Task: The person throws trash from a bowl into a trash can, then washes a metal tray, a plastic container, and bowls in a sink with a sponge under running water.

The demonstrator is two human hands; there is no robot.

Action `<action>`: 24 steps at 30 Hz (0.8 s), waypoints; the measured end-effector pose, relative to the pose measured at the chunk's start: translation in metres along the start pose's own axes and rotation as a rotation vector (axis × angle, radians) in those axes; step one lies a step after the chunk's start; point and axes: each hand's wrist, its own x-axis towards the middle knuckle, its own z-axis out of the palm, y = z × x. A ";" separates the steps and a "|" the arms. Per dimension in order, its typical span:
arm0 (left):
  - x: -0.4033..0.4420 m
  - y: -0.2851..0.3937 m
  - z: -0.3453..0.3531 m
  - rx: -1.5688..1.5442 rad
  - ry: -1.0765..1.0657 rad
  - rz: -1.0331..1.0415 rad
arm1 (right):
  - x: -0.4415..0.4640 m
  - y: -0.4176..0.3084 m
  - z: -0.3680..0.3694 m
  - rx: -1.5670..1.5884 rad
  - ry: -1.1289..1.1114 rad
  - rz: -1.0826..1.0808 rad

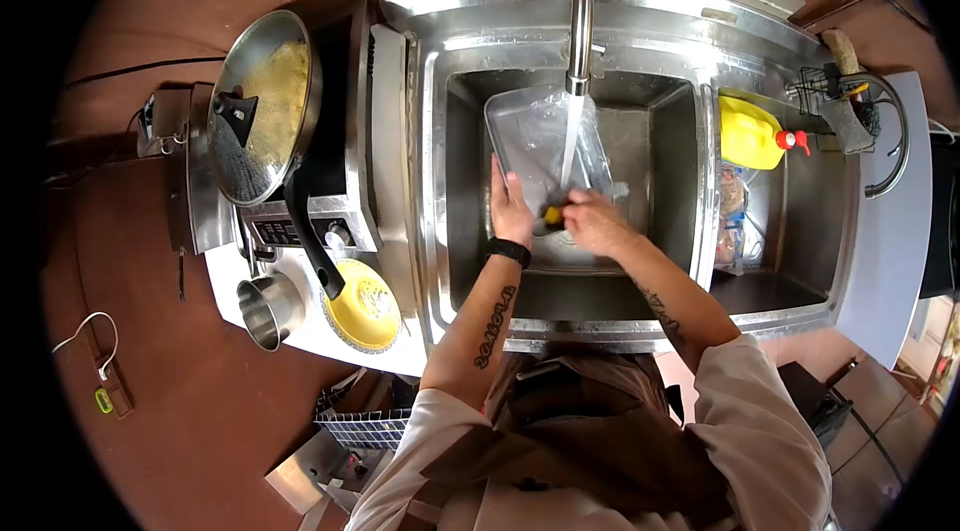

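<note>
A rectangular metal tray [520, 131] is tilted in the left sink basin under the running tap [580, 31]. My left hand [511, 211] grips its near left edge, thumb on the inside and fingers along the outer side. In my right hand [592, 221] is a small yellow and dark scrubbing sponge [553, 216], pressed against the tray's near end. The fingers of that hand are slightly blurred. Water from the tap falls into the tray just beyond the sponge.
In the right basin [790, 231] lie a yellow jug [750, 134] with a red cap and some packaged items. A wire rack [820, 91] hangs at its far corner. To the left are a lidded frying pan [265, 111] on a cooker, a yellow plate [365, 316] and a steel cup [268, 311].
</note>
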 end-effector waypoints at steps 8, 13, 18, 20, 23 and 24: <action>-0.010 -0.010 0.009 -0.044 0.033 -0.128 | 0.031 -0.027 0.044 0.513 0.415 -0.018; -0.006 -0.038 -0.003 -0.031 0.070 -0.035 | 0.004 -0.010 0.023 0.181 0.031 -0.133; -0.009 -0.031 -0.006 -0.102 0.082 0.014 | 0.007 0.008 0.016 0.118 0.387 0.014; -0.015 -0.008 -0.002 -0.077 0.082 -0.079 | 0.020 -0.006 0.028 0.204 0.441 0.095; -0.016 -0.021 0.000 -0.171 0.073 -0.122 | 0.039 -0.048 0.037 0.560 0.308 0.196; -0.018 -0.019 -0.002 -0.314 0.063 -0.178 | 0.037 -0.054 0.038 0.580 0.344 0.161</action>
